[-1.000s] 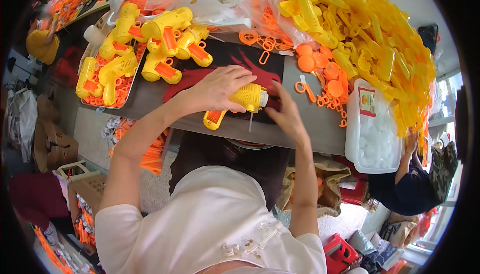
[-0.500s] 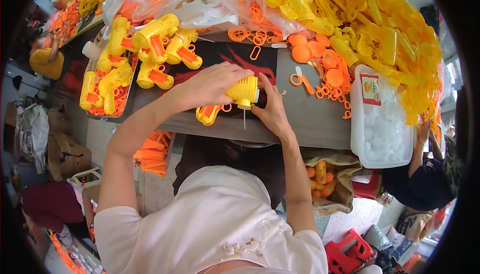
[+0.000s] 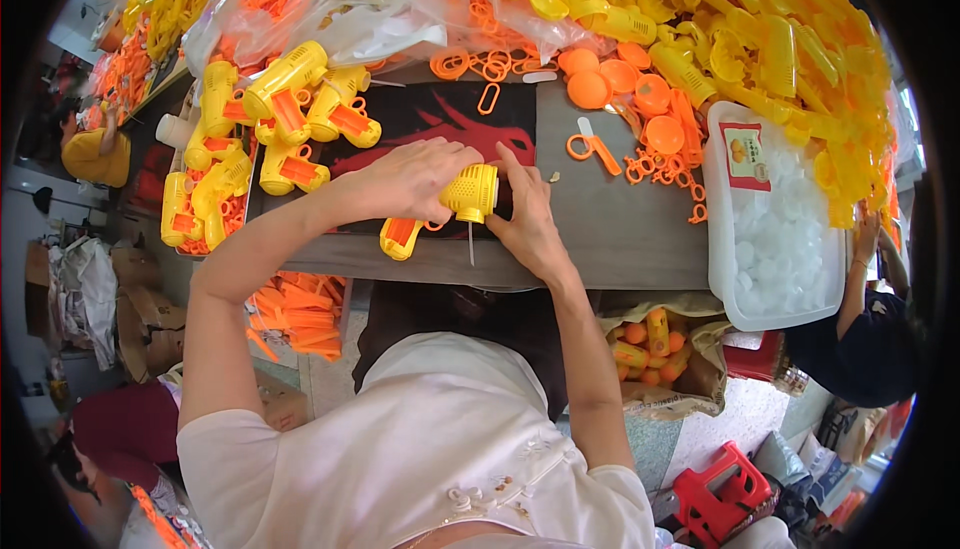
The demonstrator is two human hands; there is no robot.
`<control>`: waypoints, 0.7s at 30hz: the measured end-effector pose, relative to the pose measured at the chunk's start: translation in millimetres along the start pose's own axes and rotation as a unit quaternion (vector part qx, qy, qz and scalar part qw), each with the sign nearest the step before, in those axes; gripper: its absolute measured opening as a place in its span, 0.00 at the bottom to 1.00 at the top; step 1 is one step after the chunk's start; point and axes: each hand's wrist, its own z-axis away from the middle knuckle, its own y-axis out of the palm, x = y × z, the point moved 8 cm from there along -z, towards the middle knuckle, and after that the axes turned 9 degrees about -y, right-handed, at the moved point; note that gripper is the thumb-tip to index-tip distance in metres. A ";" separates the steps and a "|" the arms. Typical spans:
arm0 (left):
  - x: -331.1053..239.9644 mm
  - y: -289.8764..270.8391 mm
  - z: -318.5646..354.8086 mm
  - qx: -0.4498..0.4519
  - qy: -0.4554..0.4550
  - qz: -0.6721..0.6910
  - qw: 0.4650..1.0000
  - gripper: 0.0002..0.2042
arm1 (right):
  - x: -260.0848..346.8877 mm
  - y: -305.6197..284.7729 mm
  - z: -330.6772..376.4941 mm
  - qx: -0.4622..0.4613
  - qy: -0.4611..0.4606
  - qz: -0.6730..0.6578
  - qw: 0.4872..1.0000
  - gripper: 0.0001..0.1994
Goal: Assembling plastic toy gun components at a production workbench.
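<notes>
A red plastic stool (image 3: 715, 494) stands on the floor (image 3: 730, 419), a grey package (image 3: 783, 457) just right of it. Above the stool are an open brown paper bag (image 3: 706, 374), to its left, and a dark-clad person (image 3: 850, 357), to its right. Far left of the stool: a person in maroon (image 3: 122, 427), a cardboard box (image 3: 150, 327).

Head view, left lens of a side-by-side fisheye pair worn on the person's head. The camera faces steeply down and forward: the white shirt (image 3: 420, 449), seen from above, fills the lower centre, and the tabletop (image 3: 615, 239) spans the middle. The left grip (image 3: 425, 181) and right grip (image 3: 528, 217) appear at close range near the centre. The wide field takes in floor (image 3: 720, 419) on either side of the body; straight edges bow toward the dark, rounded border. Orientation upright, unmirrored.
</notes>
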 end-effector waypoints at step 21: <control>-7.1 -13.7 -2.3 0.075 -0.085 0.001 0.994 0.29 | 2.7 -1.5 -1.8 0.018 0.018 -0.006 1.000 0.41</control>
